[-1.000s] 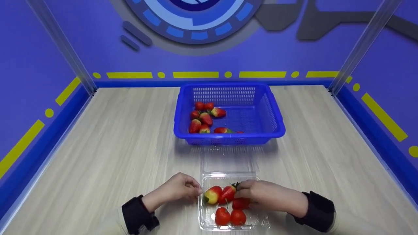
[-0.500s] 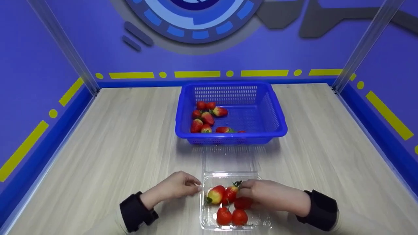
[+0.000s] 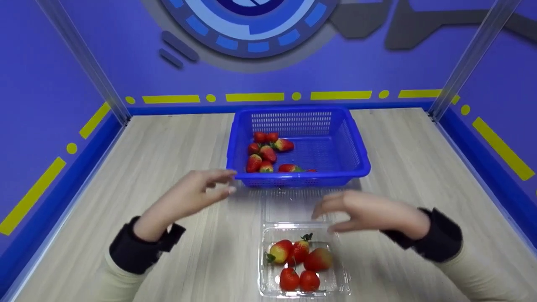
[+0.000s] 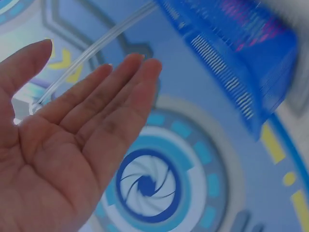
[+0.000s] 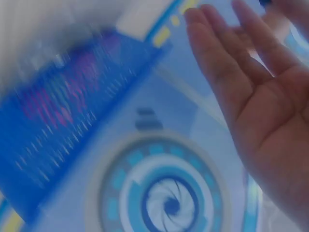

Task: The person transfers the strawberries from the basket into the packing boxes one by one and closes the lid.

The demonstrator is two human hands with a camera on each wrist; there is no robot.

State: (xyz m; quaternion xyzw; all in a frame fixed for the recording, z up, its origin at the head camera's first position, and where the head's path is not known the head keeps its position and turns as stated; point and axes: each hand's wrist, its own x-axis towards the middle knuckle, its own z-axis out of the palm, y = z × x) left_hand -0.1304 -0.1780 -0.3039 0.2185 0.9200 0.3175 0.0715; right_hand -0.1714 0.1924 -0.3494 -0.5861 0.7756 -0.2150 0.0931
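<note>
Pale wood-grain table [image 3: 176, 147], blue printed wall [image 3: 251, 84] on the far side. Blue plastic basket [image 3: 335, 173] sits far centre; its raised walls probably serve to keep round fruit from rolling off. Clear clamshell tray [image 3: 270, 280] near centre, right in front of the person, its lid [image 3: 293, 207] folded out flat toward the basket, likely to leave the tray reachable from above. Left hand [image 3: 193, 191] at basket's near-left corner, fingers extended, grasping nothing; can't tell if fingertips touch the rim. Right hand [image 3: 361, 209] over the lid's right side, fingers extended, also grasping nothing. Three tray strawberries [image 3: 280, 251] grouped in the far half; basket strawberries [image 3: 267, 154] mostly clustered left. Smallest: two cherry-like fruits [image 3: 309, 281], side by side in the tray's near half, below the strawberries.
</note>
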